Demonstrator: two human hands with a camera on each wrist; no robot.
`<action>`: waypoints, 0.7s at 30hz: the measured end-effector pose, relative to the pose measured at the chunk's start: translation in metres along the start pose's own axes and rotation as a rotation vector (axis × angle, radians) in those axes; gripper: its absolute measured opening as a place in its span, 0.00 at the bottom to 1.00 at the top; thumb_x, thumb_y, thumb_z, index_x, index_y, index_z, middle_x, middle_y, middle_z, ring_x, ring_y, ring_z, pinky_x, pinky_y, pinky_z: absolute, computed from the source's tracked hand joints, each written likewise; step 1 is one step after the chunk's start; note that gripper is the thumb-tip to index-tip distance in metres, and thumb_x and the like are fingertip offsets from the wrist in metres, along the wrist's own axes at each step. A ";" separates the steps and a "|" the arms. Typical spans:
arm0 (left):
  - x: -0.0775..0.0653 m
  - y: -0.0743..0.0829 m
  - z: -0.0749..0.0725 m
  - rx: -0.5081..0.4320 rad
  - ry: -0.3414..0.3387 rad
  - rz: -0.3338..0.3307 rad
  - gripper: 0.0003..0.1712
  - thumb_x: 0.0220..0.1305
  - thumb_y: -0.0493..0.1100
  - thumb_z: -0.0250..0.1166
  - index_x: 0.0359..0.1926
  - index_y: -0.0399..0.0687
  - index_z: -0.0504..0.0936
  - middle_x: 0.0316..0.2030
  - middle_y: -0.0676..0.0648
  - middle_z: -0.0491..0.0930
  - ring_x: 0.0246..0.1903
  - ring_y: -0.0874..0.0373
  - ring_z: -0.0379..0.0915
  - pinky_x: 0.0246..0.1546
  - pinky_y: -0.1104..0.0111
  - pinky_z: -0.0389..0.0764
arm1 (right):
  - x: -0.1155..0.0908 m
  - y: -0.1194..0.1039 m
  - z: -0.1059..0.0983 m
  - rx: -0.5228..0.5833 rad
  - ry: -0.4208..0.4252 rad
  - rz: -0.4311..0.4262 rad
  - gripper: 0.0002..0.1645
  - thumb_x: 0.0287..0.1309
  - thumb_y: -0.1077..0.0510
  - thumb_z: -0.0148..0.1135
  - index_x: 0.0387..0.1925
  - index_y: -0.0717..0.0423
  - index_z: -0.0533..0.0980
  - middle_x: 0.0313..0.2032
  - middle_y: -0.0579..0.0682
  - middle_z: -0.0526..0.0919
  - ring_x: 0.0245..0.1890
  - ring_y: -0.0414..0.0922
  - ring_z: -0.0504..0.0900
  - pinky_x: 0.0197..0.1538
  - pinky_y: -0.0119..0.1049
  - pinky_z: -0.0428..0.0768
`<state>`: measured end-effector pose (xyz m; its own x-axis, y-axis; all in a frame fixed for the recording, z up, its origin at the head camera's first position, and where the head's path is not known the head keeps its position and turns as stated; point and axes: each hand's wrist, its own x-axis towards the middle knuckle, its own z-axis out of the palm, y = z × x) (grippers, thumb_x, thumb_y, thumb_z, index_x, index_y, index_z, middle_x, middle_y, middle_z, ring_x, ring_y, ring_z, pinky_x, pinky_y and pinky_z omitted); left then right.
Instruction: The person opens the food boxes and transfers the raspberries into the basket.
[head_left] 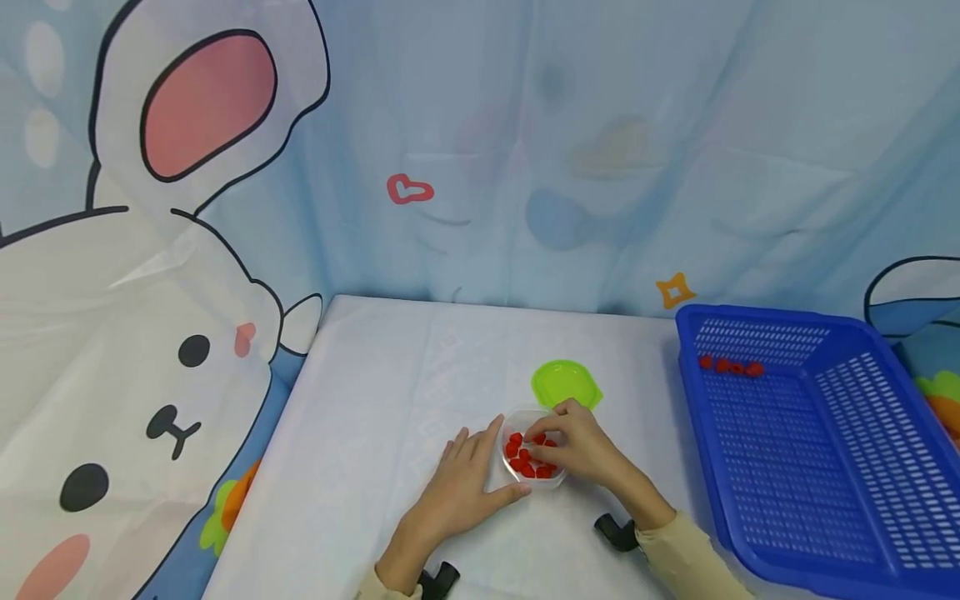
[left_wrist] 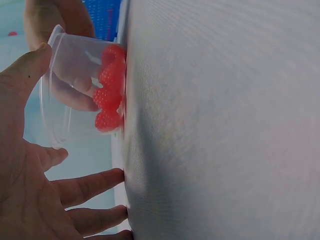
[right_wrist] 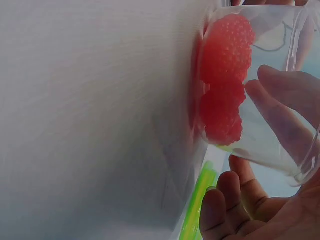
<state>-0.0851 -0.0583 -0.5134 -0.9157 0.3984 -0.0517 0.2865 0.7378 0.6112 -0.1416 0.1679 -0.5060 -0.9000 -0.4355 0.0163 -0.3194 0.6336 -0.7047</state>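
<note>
A clear plastic cup (head_left: 507, 468) stands on the white table with several red raspberries (head_left: 528, 471) in its bottom. Beside its left, near side is my left hand (head_left: 459, 493), fingers spread and mostly straight. In the left wrist view, the thumb (left_wrist: 44, 52) and index finger (left_wrist: 54, 156) touch or nearly touch the rim. My right hand (head_left: 581, 442) reaches into the cup from the right with thumb and index finger. The right wrist view shows those fingertips (right_wrist: 267, 75) just above the raspberries, nothing visible between them; its other fingers stay outside the cup.
A bright green lid (head_left: 564, 382) lies behind the cup. At the right stands a blue slotted basket (head_left: 701, 467), with several raspberries (head_left: 722, 365) in a row at its far left corner. A patterned curtain (head_left: 480, 167) hangs behind the table.
</note>
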 end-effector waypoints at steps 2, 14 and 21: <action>0.000 0.000 0.000 -0.001 0.003 0.003 0.58 0.60 0.79 0.55 0.80 0.56 0.46 0.73 0.46 0.62 0.72 0.33 0.49 0.69 0.39 0.52 | 0.002 -0.001 0.000 0.000 -0.016 0.005 0.06 0.52 0.60 0.76 0.33 0.45 0.88 0.36 0.48 0.74 0.43 0.48 0.67 0.36 0.38 0.71; 0.000 0.001 -0.001 -0.005 0.002 0.005 0.58 0.60 0.79 0.55 0.80 0.56 0.47 0.73 0.46 0.61 0.72 0.33 0.49 0.68 0.39 0.52 | 0.007 -0.008 0.002 -0.061 -0.083 0.057 0.09 0.47 0.60 0.78 0.27 0.43 0.86 0.32 0.46 0.76 0.42 0.47 0.68 0.35 0.38 0.73; -0.001 0.001 0.000 -0.008 0.002 0.004 0.59 0.60 0.79 0.55 0.80 0.55 0.47 0.72 0.46 0.62 0.72 0.33 0.49 0.68 0.38 0.52 | 0.006 -0.009 0.004 -0.052 -0.072 0.078 0.10 0.46 0.61 0.78 0.24 0.43 0.84 0.33 0.47 0.74 0.41 0.47 0.68 0.34 0.38 0.74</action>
<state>-0.0843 -0.0579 -0.5127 -0.9151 0.4005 -0.0475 0.2883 0.7318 0.6175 -0.1432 0.1567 -0.5027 -0.8998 -0.4271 -0.0896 -0.2657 0.6990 -0.6639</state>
